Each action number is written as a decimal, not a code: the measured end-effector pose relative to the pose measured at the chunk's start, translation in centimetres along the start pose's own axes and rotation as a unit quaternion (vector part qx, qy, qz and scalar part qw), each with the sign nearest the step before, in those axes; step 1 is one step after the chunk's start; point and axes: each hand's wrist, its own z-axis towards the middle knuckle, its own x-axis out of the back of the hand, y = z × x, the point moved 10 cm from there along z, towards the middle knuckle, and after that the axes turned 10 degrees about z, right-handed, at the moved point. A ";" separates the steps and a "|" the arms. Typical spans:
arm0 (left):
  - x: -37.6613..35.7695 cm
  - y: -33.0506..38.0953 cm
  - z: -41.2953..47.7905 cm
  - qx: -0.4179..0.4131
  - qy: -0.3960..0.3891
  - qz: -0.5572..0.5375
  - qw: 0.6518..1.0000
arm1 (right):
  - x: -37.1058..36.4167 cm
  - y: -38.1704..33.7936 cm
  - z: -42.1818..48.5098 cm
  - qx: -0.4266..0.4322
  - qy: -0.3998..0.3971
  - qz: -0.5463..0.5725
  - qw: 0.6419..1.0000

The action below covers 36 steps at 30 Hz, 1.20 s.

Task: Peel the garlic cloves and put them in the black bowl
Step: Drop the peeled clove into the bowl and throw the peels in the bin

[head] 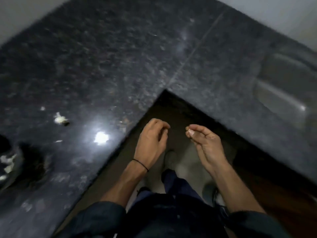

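The view is blurred by motion. Both hands hover over the floor in the inner corner of the dark granite counter (pixel 120 57). My right hand (pixel 205 143) pinches a small pale bit, seemingly a garlic clove (pixel 188 132), between thumb and fingertips. My left hand (pixel 152 138), with a black band at the wrist, has loosely curled fingers, and I see nothing in it. The black bowl (pixel 25 152) sits at the left edge of the counter with pale garlic pieces (pixel 7 161) in it. A garlic scrap (pixel 60 119) lies on the counter further back.
A steel sink (pixel 283 86) is sunk into the counter at the right. A bright light reflection (pixel 101 138) shows on the stone near the front edge. Below are my legs and the pale floor (pixel 185 162).
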 end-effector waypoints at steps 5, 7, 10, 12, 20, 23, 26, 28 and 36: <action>-10.0 8.2 -1.3 -0.096 -0.153 -0.014 0.983 | 13.5 -0.6 -3.3 0.023 0.122 0.089 0.988; -14.1 10.7 -2.6 -0.119 -0.209 -0.007 0.971 | 19.1 0.1 -4.4 0.021 0.160 0.107 0.981; -20.8 13.6 -5.4 -0.143 -0.293 0.016 0.945 | 27.7 1.8 -5.6 0.006 0.206 0.120 0.971; -25.6 15.0 -7.6 -0.145 -0.356 0.035 0.923 | 33.6 3.3 -6.5 -0.007 0.233 0.123 0.965; -46.8 17.0 -18.4 -0.147 -0.518 0.089 0.838 | 56.0 13.6 -9.0 -0.037 0.343 0.072 0.936; -54.6 15.8 -21.9 -0.108 -0.556 0.086 0.820 | 62.6 18.5 -8.7 -0.053 0.369 0.075 0.925; -62.3 13.2 -24.9 -0.073 -0.579 0.094 0.807 | 68.1 23.8 -6.8 -0.066 0.385 0.075 0.917; -67.0 11.0 -26.1 -0.041 -0.580 0.090 0.809 | 71.3 27.1 -5.1 -0.069 0.406 0.063 0.909; -79.0 3.8 -27.1 -0.033 -0.564 0.123 0.816 | 77.6 36.4 4.6 -0.070 0.413 -0.022 0.908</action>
